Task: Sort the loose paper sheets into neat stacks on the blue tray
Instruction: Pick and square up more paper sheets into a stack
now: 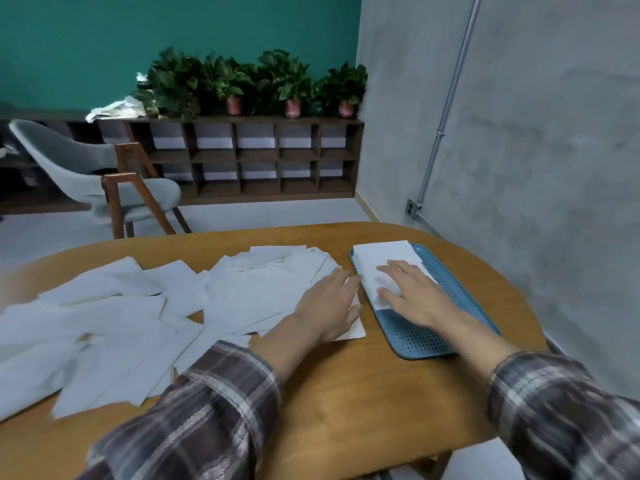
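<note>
View: head camera, looking forward and down across the surface [346, 393].
Tray: the blue tray [417, 337] lies on the right side of the surface, its long side running away from you; its near part shows bare, perforated bottom.
Stack: 1 neat stack [381, 254] of white paper sheets sits on the far part of the tray, along its left rim.
Right grip: your right grip [412, 292] lies palm down on the near end of the stack, fingers straight and spread, released and grasping nothing.
Left grip: your left grip [329, 303] lies palm down just left of the tray, fingers straight, released; it presses flat on a sheet [351, 332] whose near corner sticks out beside your wrist.
Loose sheets: the loose sheets [121, 323] are scattered and overlapping over the left and middle of the surface, reaching from the left edge up to your left grip; none of them touch the tray as far as you can see.
Sleeves: a plaid left sleeve [207, 410] and a plaid right sleeve [554, 410] cover both forearms short of the wrists.
Background: a grey chair [86, 174] stands beyond the surface on the left, a wooden shelf [242, 157] runs along the green wall, and potted plants [259, 81] stand in a row on top of it.
</note>
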The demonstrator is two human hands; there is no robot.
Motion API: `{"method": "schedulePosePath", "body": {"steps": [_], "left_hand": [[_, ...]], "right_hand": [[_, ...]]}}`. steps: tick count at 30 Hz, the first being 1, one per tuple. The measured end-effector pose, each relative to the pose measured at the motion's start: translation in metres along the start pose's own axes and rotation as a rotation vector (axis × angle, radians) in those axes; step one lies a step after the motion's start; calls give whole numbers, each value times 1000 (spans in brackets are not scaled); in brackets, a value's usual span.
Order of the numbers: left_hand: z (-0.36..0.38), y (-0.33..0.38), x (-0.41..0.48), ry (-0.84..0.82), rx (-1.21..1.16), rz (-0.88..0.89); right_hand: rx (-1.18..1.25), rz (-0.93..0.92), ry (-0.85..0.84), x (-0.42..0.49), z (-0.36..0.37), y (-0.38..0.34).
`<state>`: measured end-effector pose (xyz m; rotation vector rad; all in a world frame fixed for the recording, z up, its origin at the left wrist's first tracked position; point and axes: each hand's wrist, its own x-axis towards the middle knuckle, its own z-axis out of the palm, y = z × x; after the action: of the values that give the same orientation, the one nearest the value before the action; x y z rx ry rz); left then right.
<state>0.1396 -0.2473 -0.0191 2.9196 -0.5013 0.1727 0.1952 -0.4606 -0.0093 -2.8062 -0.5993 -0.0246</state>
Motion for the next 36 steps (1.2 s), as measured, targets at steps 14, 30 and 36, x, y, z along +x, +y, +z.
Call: {"method": "schedulePosePath", "body": {"steps": [14,30,36], "left_hand": [[4,-120,-150,219,-71,-271],[24,-149,-151,486,-261,-253],[14,-153,-154,553,-311,-179]], "right_hand": [[238,-268,162,-11,84,-160],[328,-296,322,3,141,-185],[358,-389,347,13,133,-190]]}}
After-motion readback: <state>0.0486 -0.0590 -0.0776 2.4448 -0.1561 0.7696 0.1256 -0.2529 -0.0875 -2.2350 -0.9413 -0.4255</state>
